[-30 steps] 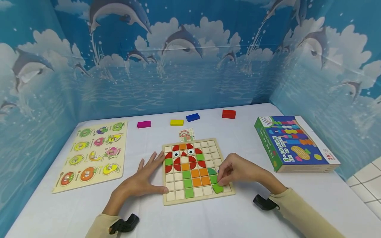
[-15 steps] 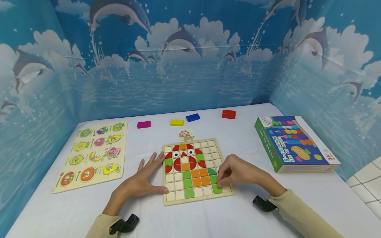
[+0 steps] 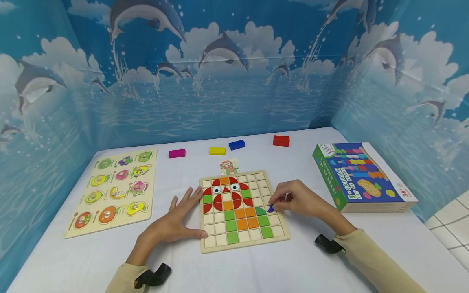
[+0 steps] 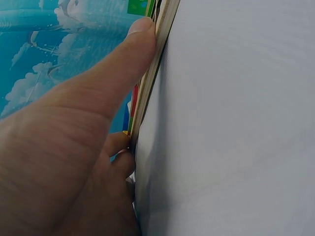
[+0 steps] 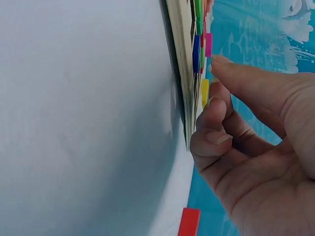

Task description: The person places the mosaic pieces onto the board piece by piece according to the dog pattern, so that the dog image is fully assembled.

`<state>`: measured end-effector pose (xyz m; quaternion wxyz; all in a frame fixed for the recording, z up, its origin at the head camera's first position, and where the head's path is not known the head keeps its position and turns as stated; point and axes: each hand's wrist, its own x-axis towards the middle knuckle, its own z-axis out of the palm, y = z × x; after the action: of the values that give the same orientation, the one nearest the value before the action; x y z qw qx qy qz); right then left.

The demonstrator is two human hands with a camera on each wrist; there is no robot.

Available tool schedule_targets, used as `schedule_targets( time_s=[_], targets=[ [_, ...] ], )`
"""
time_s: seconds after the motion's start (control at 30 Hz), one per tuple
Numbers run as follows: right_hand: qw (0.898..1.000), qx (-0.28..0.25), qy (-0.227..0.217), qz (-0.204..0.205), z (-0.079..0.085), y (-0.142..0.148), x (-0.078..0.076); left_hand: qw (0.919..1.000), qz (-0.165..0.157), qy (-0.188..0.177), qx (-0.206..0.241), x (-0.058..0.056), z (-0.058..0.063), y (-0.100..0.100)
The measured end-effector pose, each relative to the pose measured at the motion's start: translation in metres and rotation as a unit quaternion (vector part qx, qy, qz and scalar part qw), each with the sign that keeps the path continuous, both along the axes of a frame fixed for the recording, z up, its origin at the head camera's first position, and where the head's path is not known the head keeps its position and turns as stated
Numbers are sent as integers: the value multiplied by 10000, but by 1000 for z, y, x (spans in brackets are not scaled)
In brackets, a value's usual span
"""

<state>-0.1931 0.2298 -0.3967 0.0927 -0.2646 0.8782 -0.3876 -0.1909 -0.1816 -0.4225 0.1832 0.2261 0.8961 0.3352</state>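
A wooden grid board [image 3: 245,246] lies in the head view, bearing red, orange, green and white tiles. Flat along its left edge rests my left hand [image 3: 176,221], fingers straight and spread, thumb at the lower left; the left wrist view shows that thumb against the edge. My right hand [image 3: 298,200] is over the board's right side, its thumb and index finger pinching at a small blue tile [image 3: 270,209] with a curved edge, partly hidden by the fingertips. In the right wrist view the fingers are bent. Nearby sit a teal quarter-round tile [image 3: 261,211] and a green tile [image 3: 266,232].
Behind the board lie a picture card [image 3: 229,166] and magenta [image 3: 177,153], yellow [image 3: 218,151], blue [image 3: 237,145] and red [image 3: 281,141] blocks. A fruit puzzle board [image 3: 86,219] is at left, a bead-set box [image 3: 360,179] at right.
My right hand has let go of the green tile, which now lies flat in its cell near the lower right, and moved up to the blue tile. My left hand stays put.
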Motion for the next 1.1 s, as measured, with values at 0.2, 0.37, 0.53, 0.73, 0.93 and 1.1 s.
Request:
schedule_targets(
  time_s=[0.2,0.37,0.53,0.73,0.93,1.1],
  targets=[
    [9999,111,-38,-48,-2,4,-2,10000,-13,17,24,0,0,0],
    [10000,71,-59,35,-3,5,-2,10000,-15,23,30,0,-1,0],
    [10000,80,-9,-10,-2,5,-2,10000,1,46,35,0,-1,0],
    [9998,56,-192,5,-2,5,-2,10000,-6,29,39,0,0,-1],
    [9997,43,-201,101,-2,4,-2,10000,1,28,22,0,0,0],
    [9996,12,-268,128,-1,5,-2,10000,4,18,-6,0,0,0]
  ],
)
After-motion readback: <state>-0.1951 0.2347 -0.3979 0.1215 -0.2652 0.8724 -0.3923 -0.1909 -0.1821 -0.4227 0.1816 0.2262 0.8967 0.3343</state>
